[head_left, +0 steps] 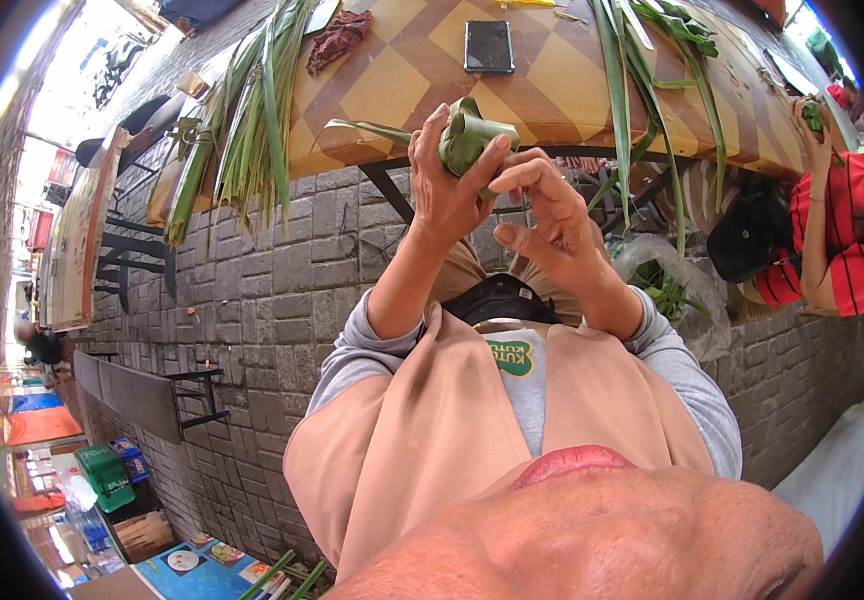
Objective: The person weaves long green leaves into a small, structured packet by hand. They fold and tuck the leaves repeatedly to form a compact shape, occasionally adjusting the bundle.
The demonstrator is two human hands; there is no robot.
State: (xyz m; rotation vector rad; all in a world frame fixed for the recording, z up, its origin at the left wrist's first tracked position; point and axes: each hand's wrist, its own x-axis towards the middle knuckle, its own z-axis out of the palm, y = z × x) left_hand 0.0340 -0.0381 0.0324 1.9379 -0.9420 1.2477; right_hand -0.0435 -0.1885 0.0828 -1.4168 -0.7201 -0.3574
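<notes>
A green woven palm-leaf pouch (467, 143) is held up near the table's front edge, with a strip of leaf trailing from it to the left. My left hand (442, 190) is closed around the pouch, thumb on the near side. Just right of it is my right hand (555, 218), its thumb and fingers apart and bent. The right fingertips reach the pouch's lower right side; whether they press on it I cannot tell.
Long palm leaves (257, 110) lie in a bundle at the table's left, and more leaves (637, 100) hang over its edge at right. A phone (489, 47) and a dark red cloth (339, 41) rest on the patterned table (392, 105). A person in red (842, 235) sits at right.
</notes>
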